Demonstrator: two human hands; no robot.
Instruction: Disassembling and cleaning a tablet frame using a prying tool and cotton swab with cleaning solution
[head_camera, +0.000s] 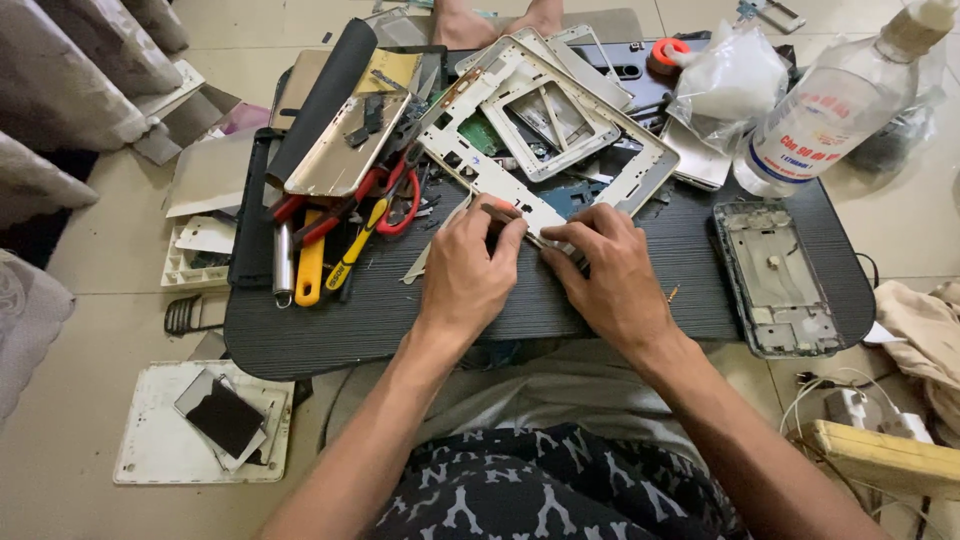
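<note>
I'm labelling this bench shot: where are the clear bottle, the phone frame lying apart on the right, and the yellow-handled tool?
clear bottle (835, 110), head view, on its label.
phone frame (778, 280), head view, its inner middle.
yellow-handled tool (310, 270), head view, on the handle.

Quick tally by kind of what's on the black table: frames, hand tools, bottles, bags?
Device frames: 3 (big white frame under both hands, inner white frame stacked on it, grey phone frame at right)
Hand tools: 3 (red-handled pliers, yellow-handled tool, orange-handled tool)
Clear bottles: 1
Plastic bags: 1
Total: 8
The pile may hide more.
</note>
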